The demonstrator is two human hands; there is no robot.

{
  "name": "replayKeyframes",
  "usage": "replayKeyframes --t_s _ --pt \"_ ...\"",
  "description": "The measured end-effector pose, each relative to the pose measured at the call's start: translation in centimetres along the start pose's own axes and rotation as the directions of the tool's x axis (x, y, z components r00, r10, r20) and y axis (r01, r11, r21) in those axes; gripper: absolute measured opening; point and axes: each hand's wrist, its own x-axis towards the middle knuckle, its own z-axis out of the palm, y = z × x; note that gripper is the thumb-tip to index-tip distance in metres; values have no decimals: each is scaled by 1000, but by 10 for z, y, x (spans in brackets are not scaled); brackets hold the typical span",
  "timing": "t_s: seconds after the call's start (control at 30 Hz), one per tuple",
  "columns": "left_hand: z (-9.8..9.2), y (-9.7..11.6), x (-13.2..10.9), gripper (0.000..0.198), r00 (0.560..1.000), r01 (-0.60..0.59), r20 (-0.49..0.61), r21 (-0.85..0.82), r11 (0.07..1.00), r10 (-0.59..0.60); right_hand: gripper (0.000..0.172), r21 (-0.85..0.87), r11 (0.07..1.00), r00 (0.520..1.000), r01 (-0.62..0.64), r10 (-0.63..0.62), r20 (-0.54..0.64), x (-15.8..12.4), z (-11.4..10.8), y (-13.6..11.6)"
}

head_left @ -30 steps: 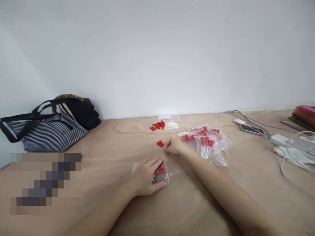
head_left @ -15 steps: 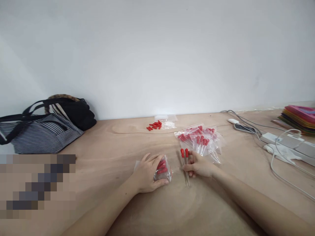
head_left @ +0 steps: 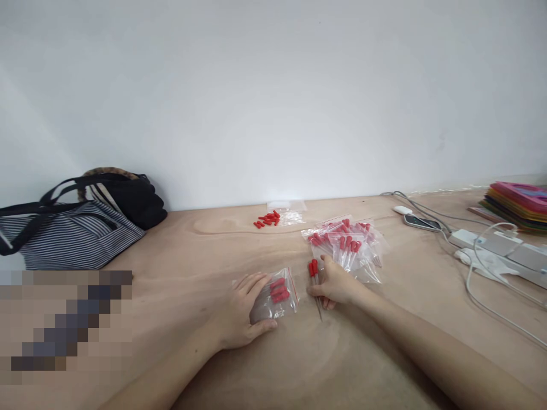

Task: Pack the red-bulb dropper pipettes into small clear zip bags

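My left hand (head_left: 241,313) lies spread over the left part of a clear zip bag (head_left: 284,312), its fingers and thumb apart. Several droppers with red rubber bulbs (head_left: 278,289) show inside that bag; my hand covers some of their stems. To the right of it, my right hand (head_left: 335,282) pinches two glass droppers (head_left: 317,282) by their thin stems, red bulbs pointing away from me and tips towards me. Just beyond this hand lies a pile of clear zip bags (head_left: 344,242) filled with red-bulbed droppers.
Loose red bulbs (head_left: 268,218) lie near the wall beside thin glass tubes (head_left: 291,217). At the left stands a striped bag (head_left: 81,236). A power strip (head_left: 504,245), cables, a phone (head_left: 422,222) and a stack of coloured sheets (head_left: 515,208) occupy the right.
My left hand has slid back to the left, and the zip bag now lies flatter with more of it showing. My right hand has shifted slightly left with the two droppers, their bulbs closer together.
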Motion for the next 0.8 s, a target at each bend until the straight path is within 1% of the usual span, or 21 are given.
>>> replayKeyframes --t_s 0.17,0.27,0.3,0.33,0.37,0.4,0.43,0.47,0.5,0.53,0.6,0.63,0.67,0.7,0.73,0.8 --pt "4 0 1 65 1000 23 -15 -95 995 -25 69 -30 999 1000 11 -10 11 -2 -1 2" --pt "4 1 4 59 999 49 -13 -135 990 -51 66 -105 994 1000 12 -9 29 -3 -5 4" --pt "4 1 4 58 998 60 -4 -145 988 -61 63 -162 986 999 35 -33 13 -4 -7 5" --pt "3 1 5 56 998 70 6 -154 986 -70 58 -244 967 996 78 -88 -27 -4 -11 6" --pt "3 1 5 55 997 79 15 -161 984 -78 52 -348 927 981 139 -175 -77 -3 -16 7" --pt "2 2 6 54 996 89 20 -167 982 -87 45 -470 859 951 204 -288 -115 -3 -21 8" --pt "1 2 6 53 995 96 20 -174 980 -94 40 -595 758 904 267 -411 -117 -1 -26 10" --pt "1 2 6 53 995 101 18 -181 978 -99 38 -699 633 852 333 -519 -64 0 -31 11" --pt "0 3 7 52 995 103 15 -187 977 -102 38 -771 493 797 404 -603 32 2 -35 12" --pt "0 3 7 52 995 103 14 -192 976 -102 39 -809 351 739 472 -657 146 4 -37 13" --pt "0 4 7 52 995 97 13 -198 975 -96 40 -809 103 614 578 -708 349 8 -38 13" --pt "0 4 7 52 996 93 14 -199 976 -92 39 -796 11 560 606 -717 416 10 -36 12" --pt "0 5 7 52 996 91 13 -200 976 -91 37 -784 -53 522 618 -718 460 11 -34 11" --pt "0 5 7 51 996 91 13 -200 975 -91 34 -778 -92 503 621 -714 486 12 -32 9" --pt "0 5 7 51 996 93 14 -199 976 -92 30 -776 -109 500 621 -708 499 13 -30 8" --pt "1 4 7 51 995 99 16 -193 976 -97 24 -777 -96 517 622 -695 500 13 -28 4"
